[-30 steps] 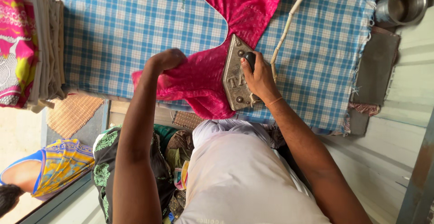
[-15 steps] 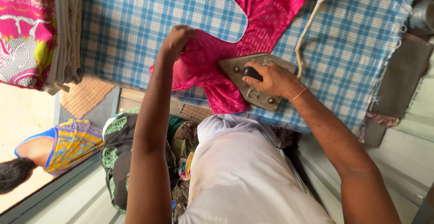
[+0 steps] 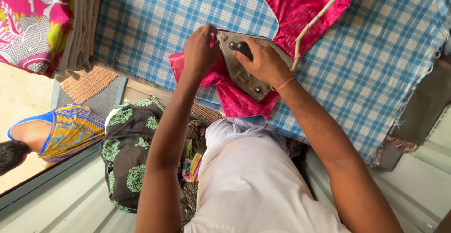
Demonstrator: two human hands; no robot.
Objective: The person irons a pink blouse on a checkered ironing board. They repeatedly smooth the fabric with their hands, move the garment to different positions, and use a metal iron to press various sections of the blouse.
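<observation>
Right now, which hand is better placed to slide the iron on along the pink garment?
Right, probably. The right hand already has its grip around the handle of the iron, which sits on the pink garment. The left hand is pinning the cloth's edge beside the iron's nose.

White shirt w/ small grey print near hem, 2 bare forearms, thin orange band on right wrist (image 3: 285, 83)

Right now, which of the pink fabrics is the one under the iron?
The plain magenta cloth spread on the blue checked cover, with the iron pressed on it by the right hand. The other pink fabric is patterned and lies untouched at far left.
</observation>
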